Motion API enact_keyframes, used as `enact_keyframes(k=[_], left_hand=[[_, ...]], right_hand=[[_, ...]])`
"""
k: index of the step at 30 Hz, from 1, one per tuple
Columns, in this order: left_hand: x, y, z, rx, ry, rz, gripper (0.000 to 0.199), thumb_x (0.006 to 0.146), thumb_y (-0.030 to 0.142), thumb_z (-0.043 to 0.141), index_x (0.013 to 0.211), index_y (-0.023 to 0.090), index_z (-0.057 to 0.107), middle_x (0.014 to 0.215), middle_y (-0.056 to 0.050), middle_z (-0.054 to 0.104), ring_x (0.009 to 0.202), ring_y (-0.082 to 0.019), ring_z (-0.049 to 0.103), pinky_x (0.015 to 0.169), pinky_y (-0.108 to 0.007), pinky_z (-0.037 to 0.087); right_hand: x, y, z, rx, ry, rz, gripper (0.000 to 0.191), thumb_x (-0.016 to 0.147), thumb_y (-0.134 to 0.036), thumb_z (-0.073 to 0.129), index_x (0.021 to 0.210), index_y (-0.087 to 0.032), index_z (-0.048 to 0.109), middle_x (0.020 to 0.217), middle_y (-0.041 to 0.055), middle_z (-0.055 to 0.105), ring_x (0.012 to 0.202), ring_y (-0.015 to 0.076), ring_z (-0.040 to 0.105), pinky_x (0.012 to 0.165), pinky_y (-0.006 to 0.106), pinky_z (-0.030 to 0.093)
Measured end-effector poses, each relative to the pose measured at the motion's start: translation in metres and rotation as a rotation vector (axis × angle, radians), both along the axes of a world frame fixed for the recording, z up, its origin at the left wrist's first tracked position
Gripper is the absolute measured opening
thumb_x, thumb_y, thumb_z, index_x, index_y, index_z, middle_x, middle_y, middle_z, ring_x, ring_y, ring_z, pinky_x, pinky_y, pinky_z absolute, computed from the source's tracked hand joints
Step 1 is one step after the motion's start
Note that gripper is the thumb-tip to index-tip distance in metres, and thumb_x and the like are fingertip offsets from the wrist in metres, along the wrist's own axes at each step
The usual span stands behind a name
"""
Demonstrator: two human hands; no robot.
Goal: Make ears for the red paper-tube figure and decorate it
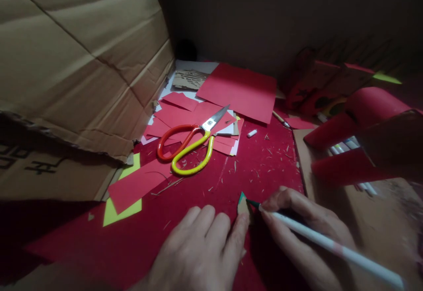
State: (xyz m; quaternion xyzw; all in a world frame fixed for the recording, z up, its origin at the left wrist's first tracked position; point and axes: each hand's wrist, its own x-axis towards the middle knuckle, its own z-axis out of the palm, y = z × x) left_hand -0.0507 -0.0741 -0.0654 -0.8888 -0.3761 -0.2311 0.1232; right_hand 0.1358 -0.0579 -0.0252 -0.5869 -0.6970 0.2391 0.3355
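My right hand grips a white felt-tip pen with a green tip, its fingers pinched near the front end. The pen's tip is at the edge of a small pointed piece of cardboard, whose top corner is coloured green. My left hand lies on the red table surface with its fingers curled, and a fingertip presses the lower part of that cardboard piece. Beyond the hands rest scissors with one red and one yellow handle, blades slightly apart, on red paper pieces.
A large cardboard sheet rises at the left. Yellow paper lies near it, and a red sheet at the back. Red paper tubes stand on cardboard at right. A white pen cap and scraps dot the table.
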Motion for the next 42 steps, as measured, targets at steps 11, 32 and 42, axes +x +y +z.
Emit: enact_keyframes(k=[11, 32, 42], left_hand=[[0.0, 0.0, 0.002, 0.009, -0.032, 0.0, 0.03, 0.087, 0.018, 0.053, 0.115, 0.012, 0.06, 0.071, -0.002, 0.06, 0.065, -0.018, 0.057, 0.056, -0.031, 0.041], [0.0, 0.0, -0.001, -0.007, -0.025, -0.01, 0.029, 0.087, 0.022, 0.055, 0.114, 0.014, 0.061, 0.078, -0.004, 0.062, 0.07, -0.02, 0.058, 0.058, -0.033, 0.042], [-0.001, -0.002, 0.002, -0.031, -0.027, -0.008, 0.03, 0.087, 0.022, 0.055, 0.114, 0.013, 0.062, 0.074, -0.003, 0.059, 0.066, -0.019, 0.057, 0.057, -0.033, 0.041]], right_hand=[[0.023, 0.018, -0.005, -0.249, 0.197, 0.263, 0.022, 0.085, -0.032, 0.052, 0.07, -0.023, 0.066, 0.058, 0.0014, 0.067, 0.045, 0.0144, 0.062, 0.04, 0.019, 0.05], [0.001, 0.004, 0.004, -0.006, -0.021, 0.105, 0.015, 0.08, -0.019, 0.054, 0.066, -0.023, 0.056, 0.053, -0.0033, 0.058, 0.043, 0.0112, 0.055, 0.04, 0.018, 0.044], [-0.003, 0.0, 0.003, 0.014, 0.027, 0.013, 0.012, 0.081, -0.022, 0.058, 0.069, -0.023, 0.059, 0.063, -0.0018, 0.067, 0.049, 0.0112, 0.06, 0.041, 0.016, 0.045]])
